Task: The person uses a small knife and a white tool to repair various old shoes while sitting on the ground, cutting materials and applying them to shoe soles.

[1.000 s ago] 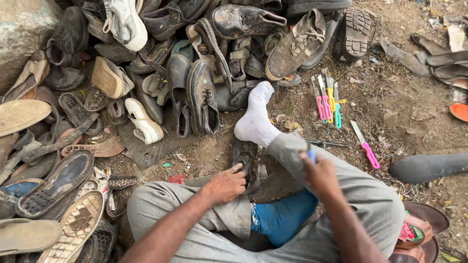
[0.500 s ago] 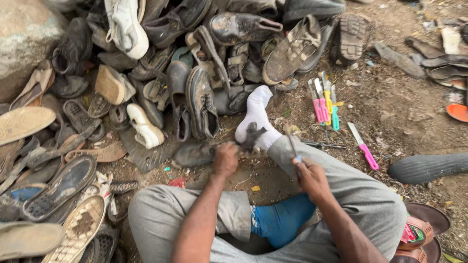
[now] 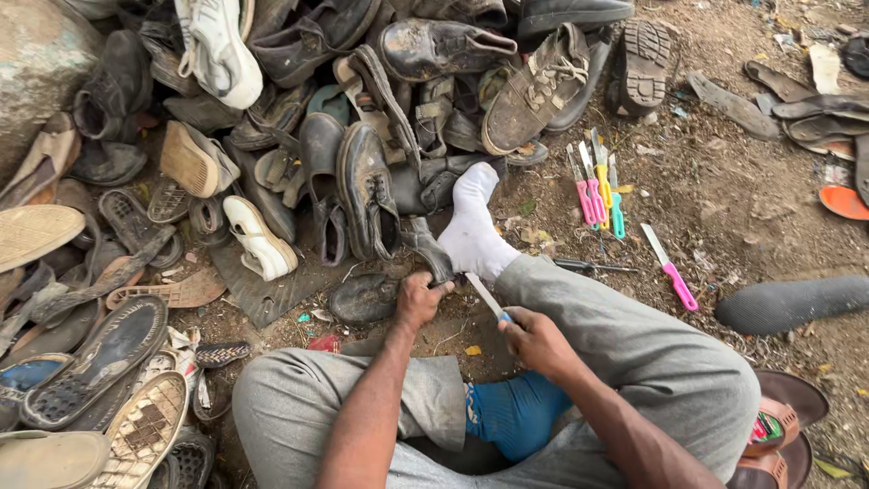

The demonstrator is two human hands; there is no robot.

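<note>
Your white-socked foot [image 3: 472, 231] covers much of the dark shoe piece [image 3: 427, 246] you are working on, so only its near-left edge shows, and the pile of worn shoes [image 3: 362, 100] behind it runs past the far and left edges of the view. Your left hand [image 3: 421, 299] is clenched around the near end of that dark piece, which lies on the dirt just left of your foot. Your right hand [image 3: 536, 340] is closed on the blue handle of a knife [image 3: 489, 299]; the blade points far-left toward the piece, though whether its tip touches is probably too fine to tell here. Several bright-handled knives [image 3: 597, 195] lie on the ground to the far right, well apart from both hands.
</note>
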